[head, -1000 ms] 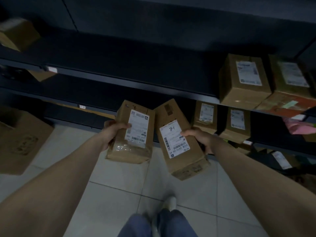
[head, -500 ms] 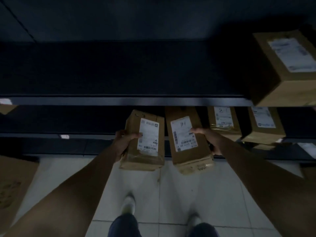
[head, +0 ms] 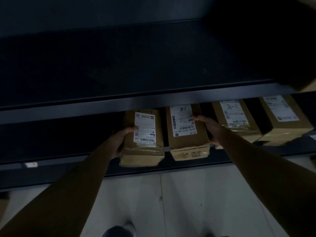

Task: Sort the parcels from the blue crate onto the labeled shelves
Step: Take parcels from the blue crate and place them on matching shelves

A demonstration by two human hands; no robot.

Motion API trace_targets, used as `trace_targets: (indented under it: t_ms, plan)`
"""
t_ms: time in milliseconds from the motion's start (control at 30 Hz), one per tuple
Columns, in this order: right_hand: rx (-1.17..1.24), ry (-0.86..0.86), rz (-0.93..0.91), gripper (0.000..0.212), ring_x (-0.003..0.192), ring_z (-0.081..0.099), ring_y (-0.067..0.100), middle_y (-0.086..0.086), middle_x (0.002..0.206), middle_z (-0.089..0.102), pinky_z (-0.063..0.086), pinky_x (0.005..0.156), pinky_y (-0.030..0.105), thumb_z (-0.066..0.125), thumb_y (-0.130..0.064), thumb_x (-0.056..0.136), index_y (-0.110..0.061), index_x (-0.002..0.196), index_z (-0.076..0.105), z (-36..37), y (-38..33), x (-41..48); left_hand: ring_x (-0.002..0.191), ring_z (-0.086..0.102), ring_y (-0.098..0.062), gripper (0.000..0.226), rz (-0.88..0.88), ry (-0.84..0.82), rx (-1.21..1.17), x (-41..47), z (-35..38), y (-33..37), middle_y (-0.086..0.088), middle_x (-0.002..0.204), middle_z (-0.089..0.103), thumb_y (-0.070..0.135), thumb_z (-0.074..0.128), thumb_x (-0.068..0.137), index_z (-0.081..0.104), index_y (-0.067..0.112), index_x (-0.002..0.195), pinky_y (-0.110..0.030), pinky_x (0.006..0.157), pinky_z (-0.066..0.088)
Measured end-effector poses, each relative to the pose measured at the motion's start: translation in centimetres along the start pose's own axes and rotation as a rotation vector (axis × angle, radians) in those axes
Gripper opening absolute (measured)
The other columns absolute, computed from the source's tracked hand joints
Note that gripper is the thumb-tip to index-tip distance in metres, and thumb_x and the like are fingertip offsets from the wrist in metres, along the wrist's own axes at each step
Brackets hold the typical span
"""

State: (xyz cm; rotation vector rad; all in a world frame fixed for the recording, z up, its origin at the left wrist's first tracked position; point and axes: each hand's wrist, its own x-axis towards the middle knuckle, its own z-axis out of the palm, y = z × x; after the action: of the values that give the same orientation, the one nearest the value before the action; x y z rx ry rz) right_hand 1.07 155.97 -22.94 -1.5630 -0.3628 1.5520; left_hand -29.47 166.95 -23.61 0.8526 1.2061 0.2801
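I hold two brown cardboard parcels side by side at the lower shelf (head: 71,144). My left hand (head: 122,139) grips the left parcel (head: 145,151), which bears a white printed label. My right hand (head: 207,127) grips the right parcel (head: 188,144), whose label reads "8-1" by hand. Both parcels reach in under the front edge of the upper shelf (head: 119,103), and their far ends are hidden by it. Whether they rest on the lower shelf I cannot tell. The blue crate is out of view.
Two more labelled parcels, one marked "8-1" (head: 237,122) and another (head: 283,122), stand on the lower shelf to the right. A small white tag (head: 30,164) is on that shelf's front edge. Pale tiled floor (head: 188,202) lies below.
I have stepped closer to the shelves. Both hands have pushed the two parcels forward, under the upper shelf's edge and onto the lower shelf level.
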Motion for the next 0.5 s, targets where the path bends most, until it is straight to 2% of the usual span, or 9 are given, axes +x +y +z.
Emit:
trace_targets:
  t_ms: [100,233,300,367,433,467,500]
  plan:
    - [-0.002,0.011,-0.005,0.041,0.079,0.074,0.027,0.010,0.091,0.076,0.058,0.059,0.035,0.073,-0.040,0.071,-0.015,0.102,0.066,-0.1,0.4,1.0,0.090,0.071,-0.030,0.050,-0.003,0.027,-0.021,1.1,0.1,0.1,-0.012,0.101,0.074,0.039,0.074,0.070,0.064,0.015,0.113,-0.040,0.075,0.054]
    - [-0.012,0.126,-0.016,0.029,0.083,0.072,0.027,0.011,0.096,0.075,0.055,0.068,0.037,0.070,-0.035,0.083,-0.016,0.102,0.065,0.4,0.4,1.4,0.085,0.071,-0.029,0.033,-0.022,0.145,-0.018,1.5,0.6,0.3,-0.014,0.100,0.073,0.032,0.068,0.083,0.065,0.013,0.109,-0.037,0.071,0.054]
    - [-0.084,0.214,-0.027,0.021,0.080,0.067,0.021,0.010,0.099,0.072,0.050,0.064,0.033,0.069,-0.031,0.085,-0.017,0.098,0.061,0.8,0.0,1.1,0.090,0.068,-0.029,0.033,-0.027,0.249,0.047,1.1,0.9,0.5,-0.016,0.107,0.070,0.026,0.068,0.085,0.063,0.008,0.113,-0.040,0.075,0.055]
    - [-0.258,0.313,-0.064,0.015,0.087,0.063,0.022,0.013,0.112,0.067,0.049,0.069,0.035,0.065,-0.024,0.088,-0.016,0.099,0.058,1.3,-0.7,0.1,0.097,0.064,-0.031,0.041,-0.023,0.315,0.170,0.2,1.6,0.6,-0.018,0.117,0.064,0.020,0.067,0.086,0.058,0.003,0.123,-0.043,0.084,0.053]
    - [-0.499,0.405,-0.096,0.031,0.107,0.059,0.031,0.019,0.125,0.059,0.049,0.089,0.043,0.060,-0.021,0.091,-0.008,0.119,0.056,1.8,-1.5,-1.9,0.090,0.062,-0.027,0.044,0.016,0.364,0.403,-1.4,2.7,1.1,-0.016,0.118,0.061,0.017,0.064,0.088,0.053,0.002,0.128,-0.034,0.073,0.052]
    - [-0.626,0.427,-0.102,0.038,0.109,0.058,0.033,0.020,0.126,0.058,0.048,0.092,0.042,0.058,-0.022,0.092,-0.005,0.126,0.053,2.1,-2.0,-3.4,0.091,0.060,-0.027,0.047,0.025,0.392,0.545,-2.5,3.6,1.4,-0.015,0.119,0.059,0.018,0.063,0.088,0.051,0.003,0.130,-0.033,0.072,0.051]
    - [-0.764,0.422,-0.107,0.038,0.104,0.059,0.032,0.019,0.121,0.060,0.050,0.087,0.039,0.056,-0.023,0.092,-0.004,0.125,0.053,2.4,-2.4,-5.3,0.100,0.058,-0.030,0.052,0.011,0.414,0.705,-3.8,4.4,1.9,-0.016,0.125,0.055,0.022,0.063,0.088,0.047,0.005,0.133,-0.036,0.080,0.051]
